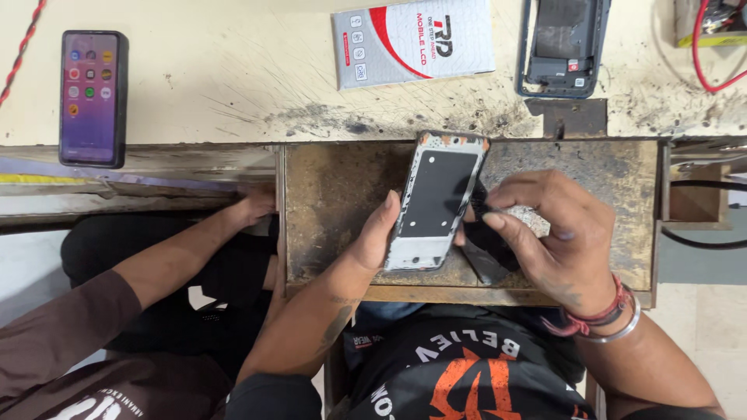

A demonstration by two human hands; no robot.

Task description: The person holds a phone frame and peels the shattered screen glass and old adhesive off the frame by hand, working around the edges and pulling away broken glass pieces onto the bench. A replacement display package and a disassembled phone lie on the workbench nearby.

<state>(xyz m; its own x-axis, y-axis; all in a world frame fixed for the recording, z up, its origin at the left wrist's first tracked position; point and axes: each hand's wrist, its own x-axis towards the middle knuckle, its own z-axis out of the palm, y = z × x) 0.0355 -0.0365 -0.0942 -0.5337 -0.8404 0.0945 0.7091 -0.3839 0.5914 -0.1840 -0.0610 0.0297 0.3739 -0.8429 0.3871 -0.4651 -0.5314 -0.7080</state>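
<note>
My left hand [375,237] grips a silver phone frame [436,198] with a black panel, holding it tilted over an open wooden drawer [327,194]. My right hand [548,233] presses against the frame's right edge and pinches a small rough greyish piece [531,220]. A dark part [486,249] lies under the right hand's fingers.
Another person's arm in a brown sleeve [70,327] reaches from the left, its hand [253,206] at the drawer's edge. On the worn bench lie a lit smartphone [92,97], a white-and-red flat box [412,40], an opened phone shell [564,45] and red wires [704,54].
</note>
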